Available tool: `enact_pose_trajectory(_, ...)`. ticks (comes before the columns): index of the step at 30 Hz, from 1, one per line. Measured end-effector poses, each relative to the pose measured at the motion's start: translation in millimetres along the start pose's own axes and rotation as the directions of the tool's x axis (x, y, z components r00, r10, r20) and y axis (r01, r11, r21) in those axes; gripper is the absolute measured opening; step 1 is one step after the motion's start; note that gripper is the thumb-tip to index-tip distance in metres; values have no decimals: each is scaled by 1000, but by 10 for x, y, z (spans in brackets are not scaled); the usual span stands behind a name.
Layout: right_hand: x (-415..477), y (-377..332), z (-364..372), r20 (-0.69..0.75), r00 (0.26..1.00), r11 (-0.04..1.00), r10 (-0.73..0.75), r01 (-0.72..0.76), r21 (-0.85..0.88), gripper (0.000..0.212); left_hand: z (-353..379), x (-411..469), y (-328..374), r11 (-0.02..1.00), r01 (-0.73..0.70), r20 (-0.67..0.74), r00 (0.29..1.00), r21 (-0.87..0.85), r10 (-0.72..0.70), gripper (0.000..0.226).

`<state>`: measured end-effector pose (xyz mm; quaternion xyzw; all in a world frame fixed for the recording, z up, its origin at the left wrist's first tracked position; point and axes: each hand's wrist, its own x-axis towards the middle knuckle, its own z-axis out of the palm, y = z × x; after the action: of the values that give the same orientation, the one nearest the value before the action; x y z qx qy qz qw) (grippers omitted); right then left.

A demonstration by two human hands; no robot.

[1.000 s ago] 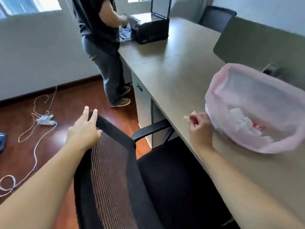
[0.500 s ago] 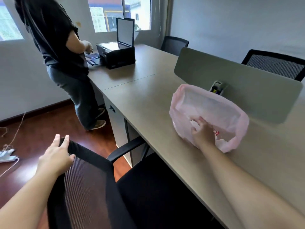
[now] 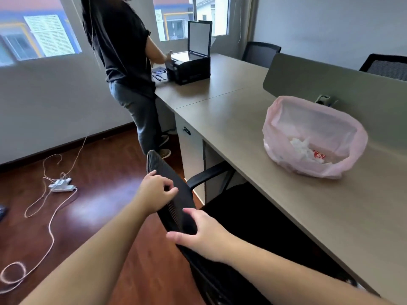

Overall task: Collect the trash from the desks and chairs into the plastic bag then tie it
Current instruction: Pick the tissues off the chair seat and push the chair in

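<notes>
A pink plastic bag (image 3: 286,119) stands open on the desk (image 3: 231,124), holding crumpled white paper (image 3: 302,147) and a red-and-white wrapper (image 3: 318,154). Neither hand touches it. A black mesh office chair's backrest (image 3: 164,172) stands in front of me, turned edge-on, with its seat (image 3: 248,212) under the desk edge. My left hand (image 3: 156,192) grips the top edge of the backrest with curled fingers. My right hand (image 3: 204,235) holds the backrest lower down, fingers on the mesh and thumb on the near side.
A person (image 3: 125,62) stands at the desk's far end by a black printer (image 3: 189,67). A grey divider (image 3: 330,84) runs behind the bag, with two chairs (image 3: 259,51) beyond it. A power strip (image 3: 60,186) and its cord lie on the wooden floor at left.
My right hand came out of the bag and moved down to the chair backrest. My left hand's fingers have curled round the top edge, and the backrest has turned edge-on.
</notes>
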<state>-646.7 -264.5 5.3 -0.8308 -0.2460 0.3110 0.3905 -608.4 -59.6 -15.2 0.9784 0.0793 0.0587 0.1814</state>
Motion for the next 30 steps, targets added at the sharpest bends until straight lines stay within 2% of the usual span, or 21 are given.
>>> enact_pose_trajectory(2,5,59,145,69,998,996,14,-8,-90,100,8,-72,30,998,-50,-12,999,43,51,43)
enact_pose_trajectory(6,-46,94,182,124,992,994,37,-24,-108,100,-6,-155,125,993,-97,-58,993,62,101,37)
enact_pose_trajectory(10,-71,103,95,137,990,997,26,-15,-79,100,-30,-95,230,997,-53,-55,997,64,56,37)
enact_pose_trajectory(14,-58,176,-88,118,993,991,0,17,-135,100,41,13,337,1000,0,-105,994,-5,0,41)
enact_pose_trajectory(20,-133,328,-582,-50,998,994,31,-36,-102,81,201,434,677,998,-51,-77,996,24,52,40)
enact_pose_trajectory(24,-196,473,-859,-242,970,919,26,-118,-375,63,334,720,941,998,-69,-67,995,10,69,42)
enact_pose_trajectory(27,-213,601,-1030,-349,937,861,7,-183,-475,51,426,941,1125,996,-88,-58,994,18,88,43)
enact_pose_trajectory(30,-211,738,-1225,-419,904,819,-81,-179,-545,48,514,1127,1316,994,-107,-56,992,31,109,45)
